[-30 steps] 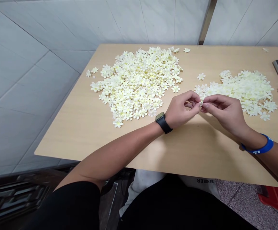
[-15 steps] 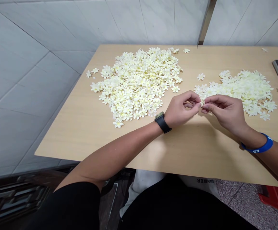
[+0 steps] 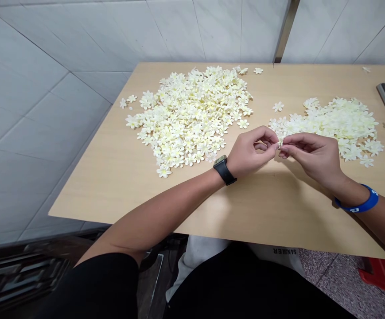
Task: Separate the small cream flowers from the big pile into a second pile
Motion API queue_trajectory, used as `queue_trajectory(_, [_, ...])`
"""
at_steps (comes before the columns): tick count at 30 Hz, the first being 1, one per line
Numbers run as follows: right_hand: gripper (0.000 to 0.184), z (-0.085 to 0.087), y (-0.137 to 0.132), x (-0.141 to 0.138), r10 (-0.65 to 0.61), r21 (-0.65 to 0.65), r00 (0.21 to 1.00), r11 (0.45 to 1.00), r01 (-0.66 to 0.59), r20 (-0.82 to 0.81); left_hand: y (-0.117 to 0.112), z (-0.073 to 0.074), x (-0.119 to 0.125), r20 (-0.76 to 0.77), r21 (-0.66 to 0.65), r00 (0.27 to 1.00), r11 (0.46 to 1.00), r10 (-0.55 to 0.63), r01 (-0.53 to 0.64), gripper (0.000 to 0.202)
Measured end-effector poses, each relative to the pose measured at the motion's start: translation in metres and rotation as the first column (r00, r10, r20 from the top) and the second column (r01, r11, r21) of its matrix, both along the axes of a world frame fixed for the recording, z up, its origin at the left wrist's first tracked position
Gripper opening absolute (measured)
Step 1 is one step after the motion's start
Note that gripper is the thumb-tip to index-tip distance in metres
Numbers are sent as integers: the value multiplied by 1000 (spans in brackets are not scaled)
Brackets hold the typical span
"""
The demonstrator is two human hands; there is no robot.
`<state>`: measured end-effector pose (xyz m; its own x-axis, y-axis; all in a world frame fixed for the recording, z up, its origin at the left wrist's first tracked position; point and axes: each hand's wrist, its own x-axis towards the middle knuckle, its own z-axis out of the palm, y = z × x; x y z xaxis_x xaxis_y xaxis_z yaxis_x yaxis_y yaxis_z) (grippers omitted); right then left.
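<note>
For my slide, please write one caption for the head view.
Left hand and right hand pinch a small cream flower near the smaller flower pile.

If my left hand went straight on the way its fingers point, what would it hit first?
Most likely your right hand: its fingertips face your left hand, just past the small pale flower piece pinched between them. Exact depth is hard to judge.

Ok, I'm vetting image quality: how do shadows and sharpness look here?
Head view: a soft shadow lies on the smooth tan tabletop below the bare right hand; head view: the right heap of cream petalled flowers looks paler and less distinct than the left heap; head view: the dark latticed furniture at lower left is blurred.
</note>
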<state>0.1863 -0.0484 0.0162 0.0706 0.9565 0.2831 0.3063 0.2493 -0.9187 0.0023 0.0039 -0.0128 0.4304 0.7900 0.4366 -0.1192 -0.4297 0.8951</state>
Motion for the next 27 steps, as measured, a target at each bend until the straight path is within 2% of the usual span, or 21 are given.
queue_trajectory(5, [10, -1, 0, 2, 12, 12, 1000, 1000, -12, 0, 0, 0, 0, 27, -3, 1000, 1000, -14, 14, 8])
queue_trajectory(12, [17, 1, -2, 0, -4, 7, 1000, 1000, 4, 15, 0, 1, 0, 9, 11, 1000, 1000, -17, 17, 10])
queue_trajectory(16, [12, 1, 0, 1, 0, 18, 1000, 1000, -1, 20, -1, 1, 0, 23, 18, 1000, 1000, -15, 15, 10])
queue_trajectory(27, [8, 2, 0, 3, 49, 27, 996, 998, -51, 75, -3, 4, -1, -8, -49, 1000, 999, 1, -2, 9])
